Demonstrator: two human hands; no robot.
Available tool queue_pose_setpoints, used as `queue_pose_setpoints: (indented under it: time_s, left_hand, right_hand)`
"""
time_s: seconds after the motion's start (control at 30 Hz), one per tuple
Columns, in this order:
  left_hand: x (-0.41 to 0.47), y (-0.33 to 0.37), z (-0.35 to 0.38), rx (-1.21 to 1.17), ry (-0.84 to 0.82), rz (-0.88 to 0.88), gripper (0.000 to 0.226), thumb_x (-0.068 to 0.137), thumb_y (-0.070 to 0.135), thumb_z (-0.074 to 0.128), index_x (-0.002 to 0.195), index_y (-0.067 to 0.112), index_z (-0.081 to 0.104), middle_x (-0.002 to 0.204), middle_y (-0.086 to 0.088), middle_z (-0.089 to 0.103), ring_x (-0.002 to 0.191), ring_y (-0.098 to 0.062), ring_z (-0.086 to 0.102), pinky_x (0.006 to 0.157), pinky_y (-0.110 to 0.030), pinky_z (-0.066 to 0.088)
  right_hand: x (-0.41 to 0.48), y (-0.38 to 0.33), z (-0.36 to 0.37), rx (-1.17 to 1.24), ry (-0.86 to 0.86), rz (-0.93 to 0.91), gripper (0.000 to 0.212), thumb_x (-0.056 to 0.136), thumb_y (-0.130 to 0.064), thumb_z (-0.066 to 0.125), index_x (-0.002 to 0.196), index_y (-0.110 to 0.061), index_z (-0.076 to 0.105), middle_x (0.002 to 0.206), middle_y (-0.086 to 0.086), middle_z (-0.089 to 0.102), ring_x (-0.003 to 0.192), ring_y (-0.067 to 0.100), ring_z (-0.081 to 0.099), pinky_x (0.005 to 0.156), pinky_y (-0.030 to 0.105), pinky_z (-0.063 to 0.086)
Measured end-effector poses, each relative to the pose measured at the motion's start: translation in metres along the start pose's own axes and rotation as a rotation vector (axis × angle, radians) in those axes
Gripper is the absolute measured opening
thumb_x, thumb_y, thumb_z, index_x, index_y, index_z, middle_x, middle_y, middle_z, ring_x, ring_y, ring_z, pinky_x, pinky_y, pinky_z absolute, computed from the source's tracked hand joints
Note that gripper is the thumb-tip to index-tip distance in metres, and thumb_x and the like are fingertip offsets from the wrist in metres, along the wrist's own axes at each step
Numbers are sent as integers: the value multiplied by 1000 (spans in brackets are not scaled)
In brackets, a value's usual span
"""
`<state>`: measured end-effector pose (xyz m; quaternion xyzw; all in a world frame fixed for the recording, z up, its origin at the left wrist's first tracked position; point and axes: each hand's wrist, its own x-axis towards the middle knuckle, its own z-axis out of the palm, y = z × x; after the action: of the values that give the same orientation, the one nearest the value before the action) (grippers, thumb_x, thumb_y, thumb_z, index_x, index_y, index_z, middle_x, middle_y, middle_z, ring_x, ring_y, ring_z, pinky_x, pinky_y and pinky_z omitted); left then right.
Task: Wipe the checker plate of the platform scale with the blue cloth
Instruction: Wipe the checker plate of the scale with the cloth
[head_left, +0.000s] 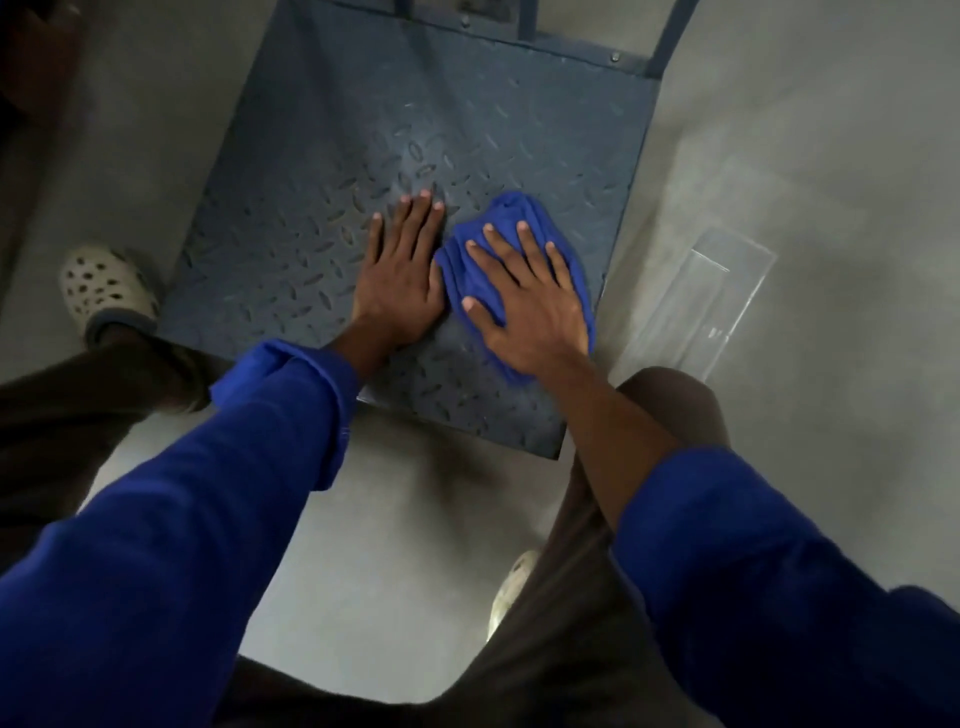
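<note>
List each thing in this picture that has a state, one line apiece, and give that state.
checker plate: flat, cloth and hands on it
blue cloth: bunched, pressed onto the plate
left hand: flat on the plate, fingers straight
right hand: fingers spread, pressing the cloth
clear container: on the floor beside the plate

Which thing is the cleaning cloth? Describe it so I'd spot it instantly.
Start at the checker plate on the grey floor. Near its right edge, a crumpled bright-blue cloth lies under the right hand; the left hand beside it presses bare metal.
</note>
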<state>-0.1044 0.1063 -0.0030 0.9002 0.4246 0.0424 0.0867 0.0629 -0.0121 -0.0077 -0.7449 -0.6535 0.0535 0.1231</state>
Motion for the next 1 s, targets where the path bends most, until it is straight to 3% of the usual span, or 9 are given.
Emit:
queue_pose_setpoints:
  time_s: [0.2,0.33,0.43,0.6,0.7,0.77,0.87,1.0]
  left_hand:
    - [-46,-25,-1,8,-41,-30,66,113,49,16,172,20,6,180,-5,0,166,-23,-4,134,-53,-1]
    - [-49,-26,-1,-26,1,-42,67,112,49,23,172,22,10,180,-4,4,166,-23,0,134,-54,2]
    - [-50,-26,0,-42,62,-42,65,112,46,33,171,21,18,179,-6,14,166,-25,8,133,-54,6]
    - [-50,-25,-2,-70,46,-58,66,112,47,31,170,20,19,178,-7,14,166,-27,9,133,-56,6]
    - [-50,-23,-4,-68,42,-61,66,112,47,30,171,21,17,179,-7,13,166,-27,8,133,-56,6]
    - [-48,-23,-4,-61,41,-63,66,111,47,30,171,21,17,179,-6,12,166,-26,7,133,-56,6]
    - [-48,-27,-1,-36,27,-63,66,111,45,31,171,21,16,179,-6,11,166,-25,6,133,-56,5]
    - [-47,-26,-2,-54,17,-48,66,112,47,26,171,20,16,179,-6,10,166,-25,4,133,-55,4]
  right_hand:
    - [25,17,-15,-51,-45,75,65,108,-63,27,166,-33,23,174,-8,20,163,26,9,130,53,16]
    - [-48,-44,-10,-34,15,386,63,110,-56,27,167,-31,18,176,-5,14,163,29,5,130,53,14]
    - [-96,-86,-4,-13,-37,341,64,109,-54,31,167,-30,18,176,-4,12,164,27,1,130,53,12]
    - [-33,-30,-9,-95,-12,209,65,107,-59,32,166,-31,24,175,-5,18,163,27,9,129,53,17]
    - [-9,-13,-10,-112,74,450,64,109,-59,28,166,-31,24,174,-4,20,163,30,12,129,53,17]
    - [-23,-47,-7,-79,113,552,63,110,-56,27,167,-29,22,175,-3,17,163,31,9,129,53,15]
    - [-67,-97,-1,-28,-2,382,61,110,-52,30,167,-30,21,175,-5,16,163,28,5,130,53,12]
    - [-20,-29,-6,-58,-46,127,61,109,-58,32,165,-34,26,173,-7,23,163,28,12,129,54,18]
